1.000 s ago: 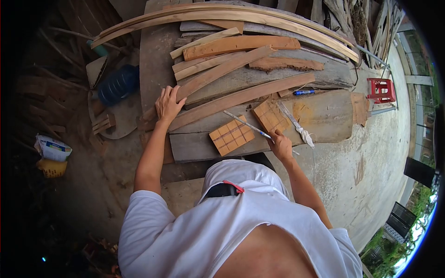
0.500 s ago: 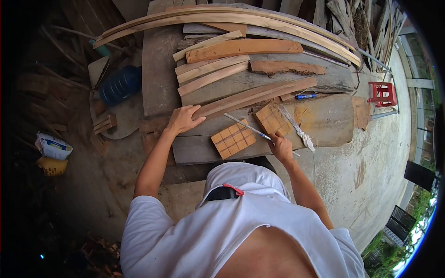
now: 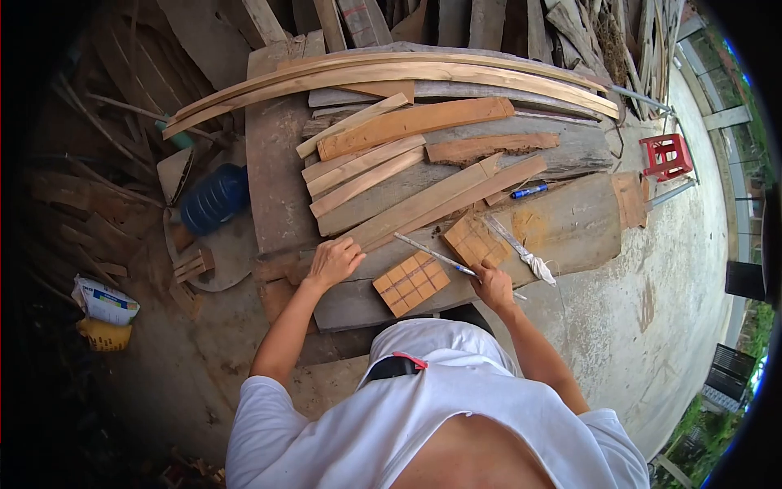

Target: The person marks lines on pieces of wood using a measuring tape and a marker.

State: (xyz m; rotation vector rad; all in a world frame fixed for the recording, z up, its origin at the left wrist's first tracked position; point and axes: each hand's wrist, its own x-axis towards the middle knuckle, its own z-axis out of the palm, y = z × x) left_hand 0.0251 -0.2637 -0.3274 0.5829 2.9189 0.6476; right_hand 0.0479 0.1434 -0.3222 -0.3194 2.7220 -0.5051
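Note:
My left hand [image 3: 336, 262] has its fingers curled round the near end of a long wooden strip [image 3: 423, 198], which lies slanted over the boards. A second brown strip [image 3: 509, 179] runs along its right side. In my right hand [image 3: 494, 285] is a thin pale stick [image 3: 428, 249], with a blue part close to the fingers. Under and beside the stick are two wooden blocks: the nearer block [image 3: 411, 284] bears a dark grid of lines, and another block [image 3: 476, 238] touches the right hand's area. A white cloth-wrapped tool [image 3: 533, 265] lies to the right.
Several cut wood pieces [image 3: 415, 128] and long curved strips [image 3: 391, 72] lie across the far side. A blue marker [image 3: 529, 191] rests on the workbench boards [image 3: 582, 220]. A red stool [image 3: 666, 157] stands right; a blue water bottle [image 3: 214, 200] is left.
My left hand has gone from lying spread on the strip to curling at its end. The strip has turned, and two strips now show side by side. The view has tilted upward.

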